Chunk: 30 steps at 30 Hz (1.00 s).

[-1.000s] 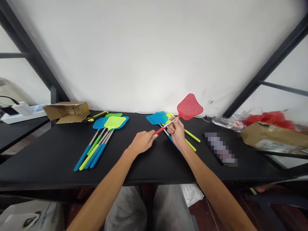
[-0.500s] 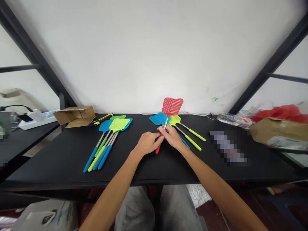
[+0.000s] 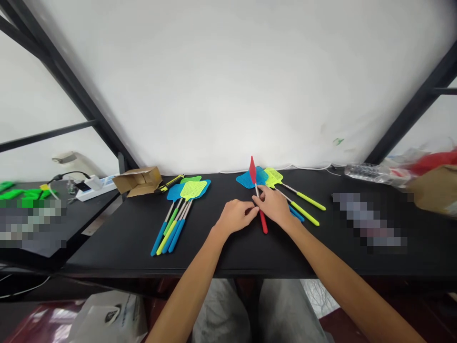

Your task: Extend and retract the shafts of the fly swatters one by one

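Observation:
A red fly swatter points up and away from me over the table, its head turned nearly edge-on. My right hand is closed round it near the join of the metal shaft and red handle. My left hand is curled on the other side, thumb and forefinger tips at the handle; the exact contact is partly hidden. Just behind lie a blue fly swatter and yellow-green fly swatters, handles towards the right. To the left, several blue, green and yellow-green fly swatters lie overlapped, handles towards me.
An open cardboard box stands at the back left, near a white power strip. At the right are a clear plastic packet, a brown package and a blurred-out item. Black frame bars rise on both sides.
The red fly swatter's head has turned from face-on to nearly edge-on, and its handle end now leans right. My view has swung left, so the table's things sit further right.

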Available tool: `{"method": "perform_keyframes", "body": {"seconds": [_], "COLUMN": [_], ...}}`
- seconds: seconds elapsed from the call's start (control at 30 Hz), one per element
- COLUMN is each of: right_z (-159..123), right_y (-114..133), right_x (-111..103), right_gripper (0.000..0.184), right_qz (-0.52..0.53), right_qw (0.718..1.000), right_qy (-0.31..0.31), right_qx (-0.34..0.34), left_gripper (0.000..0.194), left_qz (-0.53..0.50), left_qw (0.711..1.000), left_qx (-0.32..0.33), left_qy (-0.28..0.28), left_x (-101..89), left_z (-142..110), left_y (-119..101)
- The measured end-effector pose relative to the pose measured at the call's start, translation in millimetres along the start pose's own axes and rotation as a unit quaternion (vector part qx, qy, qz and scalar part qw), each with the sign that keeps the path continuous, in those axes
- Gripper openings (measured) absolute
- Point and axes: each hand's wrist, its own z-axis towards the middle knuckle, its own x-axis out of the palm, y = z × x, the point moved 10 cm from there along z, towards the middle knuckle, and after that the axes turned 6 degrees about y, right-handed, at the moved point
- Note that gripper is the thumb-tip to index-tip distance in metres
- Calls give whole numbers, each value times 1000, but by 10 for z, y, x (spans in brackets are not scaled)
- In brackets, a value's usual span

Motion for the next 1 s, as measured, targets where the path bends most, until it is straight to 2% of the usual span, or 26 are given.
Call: {"method": "perform_keyframes", "body": {"seconds": [0.13,0.33,0.43,0.5,0.57,0.63,0.7,0.77,0.8,0.87,1.0], "right_z": [-6,7,14,13,3,-19,-50,-75,-81,-69,-11], "right_y": [-7,14,9,16,42,99,180,248,264,249,128], "right_x": [-37,-12,-10,-17,-10,19,62,105,117,118,80], "right_gripper": [38,28,25,23,23,25,28,29,29,32,39], "right_qz": [-44,-55,-47,-37,-28,-24,-26,-31,-35,-46,-68], "right_qw": [999,998,998,998,998,996,992,987,985,984,989], "right_qy": [10,20,12,3,-4,-6,-3,3,4,3,0], "right_qx": [1,-21,-31,-42,-60,-87,-125,-159,-169,-170,-134], "left_gripper": [40,41,40,40,37,32,30,41,46,47,45], "left_qz": [1,18,39,59,81,103,128,134,131,117,97], "left_qw": [1000,1000,998,990,969,929,869,825,817,825,847], "left_qx": [-8,-18,-50,-105,-184,-282,-399,-490,-514,-521,-495], "left_qy": [7,12,-19,-71,-143,-217,-263,-249,-226,-187,-167], "left_x": [8,24,-75,-246,-477,-699,-837,-832,-794,-714,-673], "left_z": [5,0,-1,-36,-142,-338,-601,-798,-844,-848,-793], "left_y": [12,41,154,327,561,819,1068,1267,1341,1422,1455]}}
